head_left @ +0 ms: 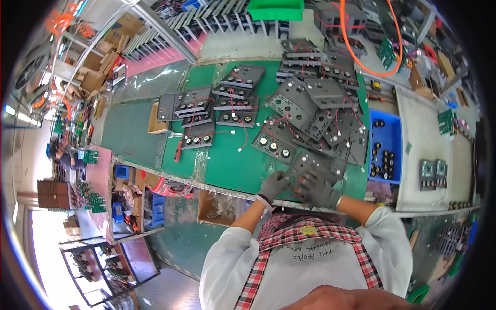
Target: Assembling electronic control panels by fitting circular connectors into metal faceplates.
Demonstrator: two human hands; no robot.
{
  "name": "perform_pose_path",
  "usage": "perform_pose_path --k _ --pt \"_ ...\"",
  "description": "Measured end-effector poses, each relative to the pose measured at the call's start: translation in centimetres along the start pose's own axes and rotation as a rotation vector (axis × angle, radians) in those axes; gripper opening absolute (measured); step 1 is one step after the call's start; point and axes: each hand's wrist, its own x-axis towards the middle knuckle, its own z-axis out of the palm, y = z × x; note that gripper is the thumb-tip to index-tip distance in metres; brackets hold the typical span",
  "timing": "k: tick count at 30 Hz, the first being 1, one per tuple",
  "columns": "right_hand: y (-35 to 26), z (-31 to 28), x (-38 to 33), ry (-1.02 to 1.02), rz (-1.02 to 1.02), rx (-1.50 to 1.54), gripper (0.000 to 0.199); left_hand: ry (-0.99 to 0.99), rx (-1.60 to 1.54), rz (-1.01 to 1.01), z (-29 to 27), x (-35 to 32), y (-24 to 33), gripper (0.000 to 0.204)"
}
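Both my hands wear grey gloves and are at the near edge of the green-topped bench. A dark grey metal panel (320, 164) with small holes lies in front of them, tilted against the pile behind. My left hand (274, 186) is at the panel's near left corner, its fingers closed against that edge. Over the panel's near part is my right hand (317, 190), its fingers blurred by motion. A thin red wire shows between the hands. Just beyond, another panel (274, 138) carries a row of round black-and-white parts; more perforated panels (292, 101) with red twisted wires are heaped behind it.
Stacked panels (194, 106) stand left of the pile, near a red-handled screwdriver (177, 154) and a small cardboard box (156, 121). At right, a blue bin (385, 121) holds round black parts. A green tray (276, 10) and a hanging orange hose (368, 74) are farther back.
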Motion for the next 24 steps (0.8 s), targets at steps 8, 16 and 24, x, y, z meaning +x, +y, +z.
perform_pose_path --k 8,16,24 --pt "-2.9 5.2 -0.3 0.238 -0.005 -0.204 0.027 0.204 -0.630 0.101 -3.5 8.9 -5.3 0.028" --pt "-2.2 5.3 -0.1 0.234 -0.018 -0.073 0.016 0.747 0.108 -0.058 -9.9 -2.2 1.9 0.025" --pt "-1.3 7.3 2.3 0.272 -0.088 -0.209 0.015 0.899 -0.814 0.252 -25.7 4.3 -0.7 0.015"
